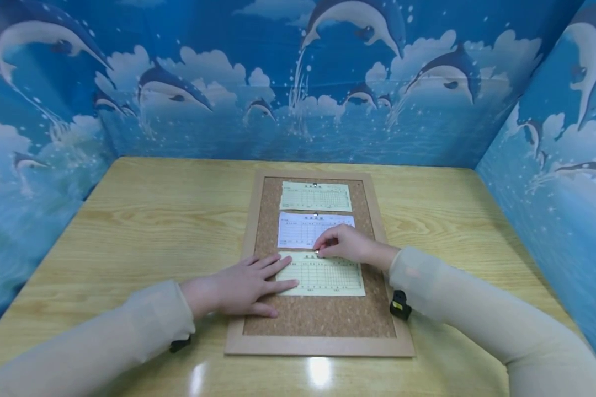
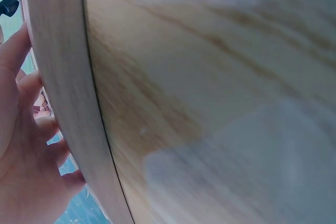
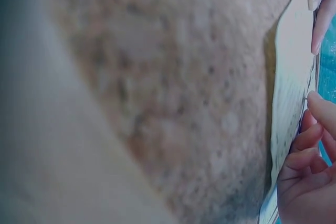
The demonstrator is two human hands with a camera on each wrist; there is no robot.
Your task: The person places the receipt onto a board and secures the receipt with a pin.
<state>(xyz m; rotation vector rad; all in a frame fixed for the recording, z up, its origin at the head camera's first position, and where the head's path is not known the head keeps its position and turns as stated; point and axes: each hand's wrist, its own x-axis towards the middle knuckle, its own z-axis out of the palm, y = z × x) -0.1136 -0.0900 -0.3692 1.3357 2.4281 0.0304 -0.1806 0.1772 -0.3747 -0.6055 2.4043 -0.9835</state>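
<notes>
A framed corkboard (image 1: 318, 320) lies on the table with three printed paper slips on it. At the top edge of the lowest, pale yellow slip (image 1: 323, 278), my right hand (image 1: 347, 243) pinches a small metallic pushpin (image 1: 317, 252) between thumb and fingertips. My left hand (image 1: 240, 286) rests with fingers spread on the board's left side, its fingertips on that slip's left edge. Above are a white slip (image 1: 295, 231) and another yellow slip (image 1: 315, 198), each with a small pin at its top. In the right wrist view, the yellow slip (image 3: 289, 66) stands slightly off the cork along one edge.
The board's wooden frame (image 1: 323, 346) sits near the front edge of a wood-grain table (image 1: 179, 220). Blue dolphin-print cloth (image 1: 203, 132) walls in the back and both sides. Dark wrist devices (image 1: 400, 305) hang under the sleeves.
</notes>
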